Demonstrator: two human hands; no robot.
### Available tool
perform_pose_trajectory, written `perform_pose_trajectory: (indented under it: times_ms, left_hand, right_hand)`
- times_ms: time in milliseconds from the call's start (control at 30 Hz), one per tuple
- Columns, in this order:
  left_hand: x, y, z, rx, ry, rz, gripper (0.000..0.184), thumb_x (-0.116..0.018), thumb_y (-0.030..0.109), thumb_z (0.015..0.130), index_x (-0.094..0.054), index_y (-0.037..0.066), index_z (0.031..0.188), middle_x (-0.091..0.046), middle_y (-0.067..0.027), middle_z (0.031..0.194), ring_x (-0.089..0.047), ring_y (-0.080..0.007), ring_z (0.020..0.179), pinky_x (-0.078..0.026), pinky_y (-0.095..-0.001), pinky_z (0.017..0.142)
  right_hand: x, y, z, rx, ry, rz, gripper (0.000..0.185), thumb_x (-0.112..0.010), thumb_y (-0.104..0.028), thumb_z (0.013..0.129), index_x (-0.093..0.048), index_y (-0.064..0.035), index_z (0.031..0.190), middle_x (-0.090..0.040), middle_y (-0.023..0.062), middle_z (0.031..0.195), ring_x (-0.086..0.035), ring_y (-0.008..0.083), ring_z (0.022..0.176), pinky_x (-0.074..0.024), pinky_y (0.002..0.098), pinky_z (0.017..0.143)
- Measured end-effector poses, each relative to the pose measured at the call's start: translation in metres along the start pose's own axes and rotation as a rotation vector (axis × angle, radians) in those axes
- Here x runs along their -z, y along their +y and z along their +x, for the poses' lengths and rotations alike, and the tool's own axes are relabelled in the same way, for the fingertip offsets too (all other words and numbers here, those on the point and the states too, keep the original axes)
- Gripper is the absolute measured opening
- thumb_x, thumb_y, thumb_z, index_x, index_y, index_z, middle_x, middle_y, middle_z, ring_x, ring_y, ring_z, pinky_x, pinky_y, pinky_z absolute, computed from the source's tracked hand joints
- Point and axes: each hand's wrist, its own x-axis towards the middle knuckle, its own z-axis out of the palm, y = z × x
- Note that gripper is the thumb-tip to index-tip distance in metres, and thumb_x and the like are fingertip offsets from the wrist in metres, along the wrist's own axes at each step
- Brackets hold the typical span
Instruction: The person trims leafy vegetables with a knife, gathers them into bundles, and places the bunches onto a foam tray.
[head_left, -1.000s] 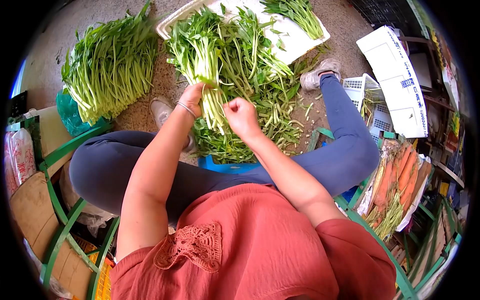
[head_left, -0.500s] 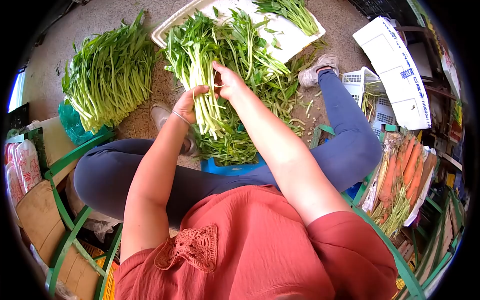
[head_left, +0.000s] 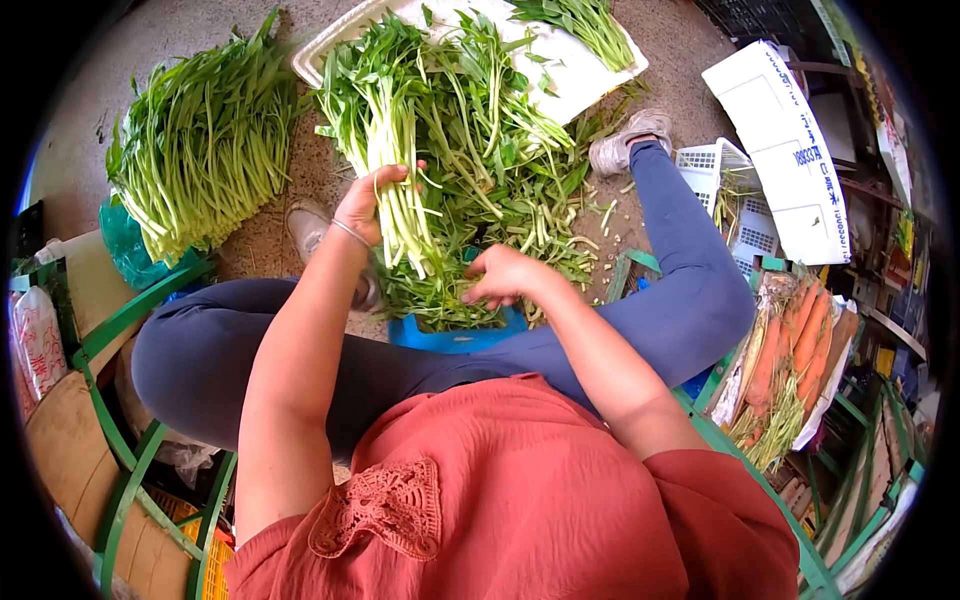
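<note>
My left hand [head_left: 366, 204] is closed round the stems of a bunch of water spinach [head_left: 392, 130], its leaves pointing away from me and its pale cut ends toward me. Lower and to the right, my right hand [head_left: 508, 276] hovers over loose leaves and stem trimmings [head_left: 450, 298] with its fingers curled but apart. Nothing shows between those fingers. The trimmings lie over a blue container [head_left: 455, 338] between my legs. More loose water spinach [head_left: 500, 110] is heaped beyond, against a white foam tray [head_left: 590, 95].
A large row of water spinach [head_left: 205, 140] lies at the left by a green plastic bag [head_left: 140, 250]. At right stand a white foam box [head_left: 785, 160], a white plastic basket [head_left: 700, 170] and carrots [head_left: 800, 340]. Green metal frames [head_left: 130, 470] flank me.
My right hand has let go of the bunch and come back toward me and to the right, over the trimmings. The left hand still holds the bunch.
</note>
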Motion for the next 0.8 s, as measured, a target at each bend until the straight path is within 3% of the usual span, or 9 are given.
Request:
perform_pose_trajectory:
  times_ms: [67,133,200,233,333,367,600,667,800]
  left_hand:
    - [-0.002,0.001,-0.002,0.018,0.035,0.016,0.024,-0.057,0.015,0.075,-0.058,0.003,0.096,-0.061,-0.0047,0.081,-0.058,-0.0144,0.067,-0.050,-0.0334,0.062]
    - [0.003,0.001,0.000,0.077,0.026,0.003,0.023,-0.061,0.019,0.076,-0.058,0.004,0.093,-0.061,-0.0043,0.079,-0.058,-0.0158,0.067,-0.050,-0.0345,0.063]
    - [-0.005,0.000,-0.005,0.036,0.107,0.023,0.024,-0.063,0.020,0.075,-0.058,0.005,0.093,-0.061,-0.0044,0.079,-0.058,-0.0165,0.068,-0.050,-0.0355,0.062]
    - [-0.001,0.000,-0.001,0.011,0.076,0.029,0.025,-0.064,0.020,0.074,-0.057,0.005,0.094,-0.060,-0.0049,0.079,-0.058,-0.0170,0.069,-0.050,-0.0363,0.062]
    - [0.007,0.003,-0.003,0.029,0.007,0.067,0.023,-0.061,0.016,0.074,-0.057,0.004,0.093,-0.061,-0.0063,0.080,-0.058,-0.0181,0.070,-0.050,-0.0352,0.065]
    - [0.007,0.003,-0.004,0.032,0.007,0.062,0.023,-0.061,0.016,0.074,-0.057,0.004,0.093,-0.061,-0.0063,0.080,-0.058,-0.0181,0.070,-0.050,-0.0352,0.065]
    - [0.000,0.003,-0.006,-0.024,-0.025,0.016,0.036,-0.056,0.017,0.074,-0.054,0.000,0.106,-0.060,-0.0110,0.088,-0.059,-0.0216,0.079,-0.049,-0.0364,0.074]
    - [0.001,0.000,-0.003,0.023,-0.180,-0.016,0.043,-0.054,0.016,0.074,-0.048,-0.003,0.112,-0.057,-0.0136,0.099,-0.055,-0.0231,0.094,-0.047,-0.0389,0.081]
    - [0.009,0.001,-0.001,0.038,-0.135,-0.079,0.039,-0.054,0.014,0.075,-0.048,-0.002,0.110,-0.057,-0.0135,0.099,-0.055,-0.0225,0.090,-0.047,-0.0401,0.081]
  right_hand:
    - [0.024,0.002,0.027,0.050,0.353,0.003,0.059,-0.067,-0.018,0.068,-0.044,0.0036,0.118,-0.063,0.0148,0.083,-0.059,0.0138,0.051,-0.0486,0.0259,0.053]
    - [0.050,-0.018,0.063,0.212,0.694,0.239,0.042,-0.063,-0.023,0.074,-0.053,-0.0008,0.108,-0.063,0.0140,0.084,-0.061,0.0182,0.060,-0.0485,0.0300,0.067]
    - [0.063,-0.040,0.101,0.390,1.018,0.147,0.035,-0.061,-0.022,0.074,-0.056,-0.0029,0.102,-0.062,0.0158,0.087,-0.061,0.0258,0.079,-0.0476,0.0331,0.072]
    - [0.070,-0.041,0.139,0.400,1.207,0.007,0.026,-0.060,-0.021,0.074,-0.061,-0.0043,0.093,-0.063,0.0145,0.084,-0.061,0.0265,0.075,-0.0477,0.0330,0.071]
    - [0.081,-0.057,0.138,0.299,1.010,0.203,0.018,-0.059,-0.020,0.074,-0.065,-0.0058,0.083,-0.063,0.0116,0.076,-0.061,0.0265,0.071,-0.0478,0.0342,0.067]
    - [0.079,-0.058,0.133,0.347,1.157,0.296,0.015,-0.062,-0.021,0.073,-0.066,-0.0067,0.077,-0.062,0.0094,0.066,-0.060,0.0226,0.062,-0.0469,0.0327,0.060]
    - [0.015,-0.038,0.047,0.521,0.783,0.268,0.012,-0.062,-0.018,0.076,-0.066,-0.0076,0.079,-0.060,0.0028,0.060,-0.048,0.0082,0.048,-0.0381,0.0233,0.046]
    - [-0.002,-0.026,0.055,0.619,0.734,0.340,0.012,-0.063,-0.018,0.076,-0.066,-0.0083,0.082,-0.062,0.0033,0.066,-0.051,0.0084,0.051,-0.0384,0.0240,0.046]
    - [0.024,-0.039,0.044,0.391,0.403,0.641,0.021,-0.058,-0.023,0.079,-0.065,-0.0041,0.083,-0.062,0.0055,0.066,-0.054,0.0117,0.047,-0.0417,0.0240,0.049]
